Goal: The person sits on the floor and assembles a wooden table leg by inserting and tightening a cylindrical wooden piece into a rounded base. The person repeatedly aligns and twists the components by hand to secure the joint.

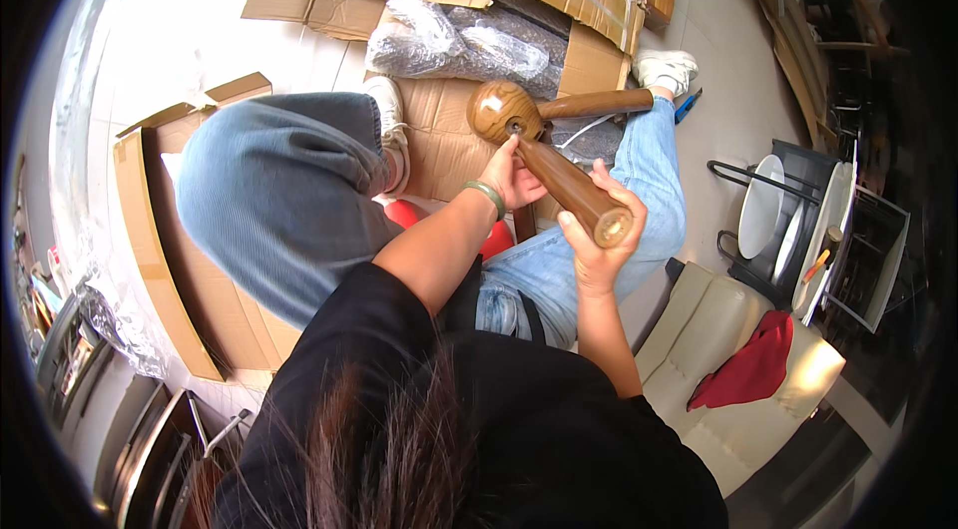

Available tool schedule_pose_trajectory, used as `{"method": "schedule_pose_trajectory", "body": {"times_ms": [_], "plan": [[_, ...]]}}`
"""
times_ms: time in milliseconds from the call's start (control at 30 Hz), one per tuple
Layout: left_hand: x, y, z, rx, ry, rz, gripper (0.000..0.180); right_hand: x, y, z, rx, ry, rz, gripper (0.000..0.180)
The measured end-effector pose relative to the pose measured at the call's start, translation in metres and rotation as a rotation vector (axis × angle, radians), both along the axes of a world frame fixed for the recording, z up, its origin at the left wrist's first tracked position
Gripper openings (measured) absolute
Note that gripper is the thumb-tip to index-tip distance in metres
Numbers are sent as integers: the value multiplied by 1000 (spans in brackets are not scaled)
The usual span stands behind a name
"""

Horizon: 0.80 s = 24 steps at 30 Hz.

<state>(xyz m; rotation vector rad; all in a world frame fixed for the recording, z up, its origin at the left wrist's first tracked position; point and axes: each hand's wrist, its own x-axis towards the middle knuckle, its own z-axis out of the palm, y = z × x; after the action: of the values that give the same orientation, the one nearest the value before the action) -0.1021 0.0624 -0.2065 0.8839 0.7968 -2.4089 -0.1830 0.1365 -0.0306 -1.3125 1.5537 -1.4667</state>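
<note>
Two hands of mine are on one post (571,180), which slants above my lap with its pale end toward me. My left hand (507,178) has its fingers closed at the narrow end, thumb up by the ball (502,112); how they sit underneath is hidden. My right hand (600,264) is clamped on the thick end, thumb on one side, fingers on the other. The post meets the ball beside a dark hole, and a second post (599,104) runs from the ball toward my right shoe (667,70).

I judge the joint to be the weak spot: if my right fingers twist or lever the thick end, the narrow end could tilt and strain there. I can't tell how firmly it is fixed. My left thumb sits so near the seam that a sudden shift might pinch it. The polished surface could slip under a loose hold, dropping the ball onto the cardboard (436,120). Swinging it round could knock the second post against my ankle.
</note>
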Motion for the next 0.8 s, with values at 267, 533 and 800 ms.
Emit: {"method": "schedule_pose_trajectory", "body": {"times_ms": [267, 533, 800], "plan": [[-9, -10, 22, -66, -11, 199, 62, 1, 45, -32, 124, -27, -153, 66], [-26, 9, 11, -57, 2, 112, 48, -8, 70, -39, 199, -301, -335, 64], [-32, 16, 19, -85, -102, 88, 45, -17, 79, -38, 260, -333, -340, 66]]}}
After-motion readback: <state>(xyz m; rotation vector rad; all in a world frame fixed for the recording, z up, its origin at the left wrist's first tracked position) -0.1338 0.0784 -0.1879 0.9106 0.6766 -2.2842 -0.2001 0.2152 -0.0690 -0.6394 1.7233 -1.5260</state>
